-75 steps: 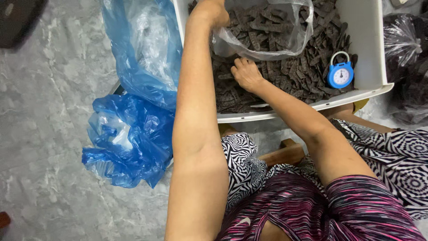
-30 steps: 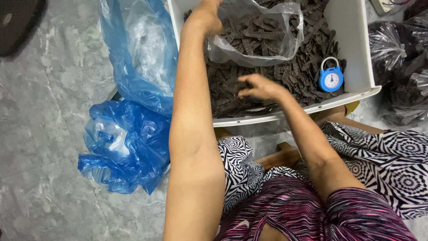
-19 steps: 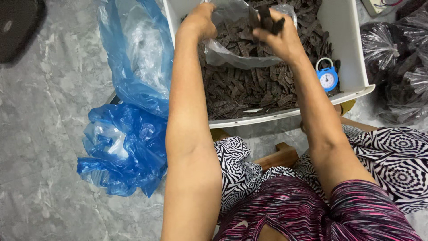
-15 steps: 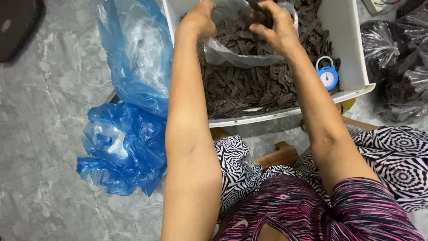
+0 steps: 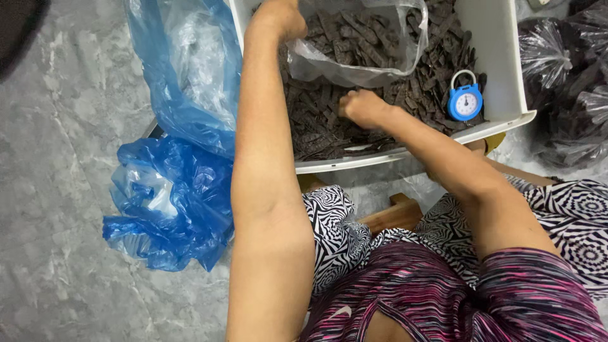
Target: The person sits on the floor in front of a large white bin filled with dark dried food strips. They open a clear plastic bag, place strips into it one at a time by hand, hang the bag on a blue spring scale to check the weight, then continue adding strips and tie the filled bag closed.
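Fingers of the right hand [image 5: 361, 107] grip buried dark strips [image 5: 316, 126]; left hand [image 5: 282, 16] grip cropped.

A clear plastic bag [image 5: 354, 47], open-mouthed and part filled with dark strips, lay on the heap of dark brown strips [image 5: 316, 120] in the white tub [image 5: 500, 69], far centre.

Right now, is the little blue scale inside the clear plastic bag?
No, the blue scale lies on the dark strips in the white tub, beside the clear bag.
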`<move>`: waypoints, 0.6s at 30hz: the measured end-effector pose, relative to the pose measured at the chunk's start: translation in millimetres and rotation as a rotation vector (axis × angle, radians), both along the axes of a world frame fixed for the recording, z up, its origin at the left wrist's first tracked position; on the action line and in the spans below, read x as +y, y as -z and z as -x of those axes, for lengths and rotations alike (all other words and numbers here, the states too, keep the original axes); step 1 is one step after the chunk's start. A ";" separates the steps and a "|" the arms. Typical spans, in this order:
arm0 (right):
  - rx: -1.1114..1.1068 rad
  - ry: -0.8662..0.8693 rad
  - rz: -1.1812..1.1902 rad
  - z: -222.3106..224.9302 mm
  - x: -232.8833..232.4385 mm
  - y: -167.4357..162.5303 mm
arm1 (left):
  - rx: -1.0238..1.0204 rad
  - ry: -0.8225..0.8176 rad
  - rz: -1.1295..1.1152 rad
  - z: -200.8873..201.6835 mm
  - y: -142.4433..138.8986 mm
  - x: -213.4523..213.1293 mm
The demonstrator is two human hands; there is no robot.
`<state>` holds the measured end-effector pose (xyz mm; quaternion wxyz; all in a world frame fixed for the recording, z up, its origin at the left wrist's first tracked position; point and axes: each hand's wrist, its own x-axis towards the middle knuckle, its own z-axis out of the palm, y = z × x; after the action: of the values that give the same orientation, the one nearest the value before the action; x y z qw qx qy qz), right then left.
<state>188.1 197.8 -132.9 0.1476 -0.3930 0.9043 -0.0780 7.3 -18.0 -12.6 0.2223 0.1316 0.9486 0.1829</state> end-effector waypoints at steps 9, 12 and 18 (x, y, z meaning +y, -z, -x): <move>0.348 -0.080 -0.151 -26.4 19.9 27.3 | 0.017 -0.009 0.013 0.6 -4.5 2.5; 0.339 -0.053 -0.092 -21.8 11.1 16.9 | -0.025 -0.038 -0.004 1.7 -4.8 2.2; 0.155 0.081 -0.014 -17.5 -9.5 27.8 | 0.018 0.040 0.033 6.5 2.9 9.6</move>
<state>205.6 188.3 -160.8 0.0765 -0.3597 0.9288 -0.0467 0.8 -8.4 -15.5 0.2194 0.1484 0.9506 0.1616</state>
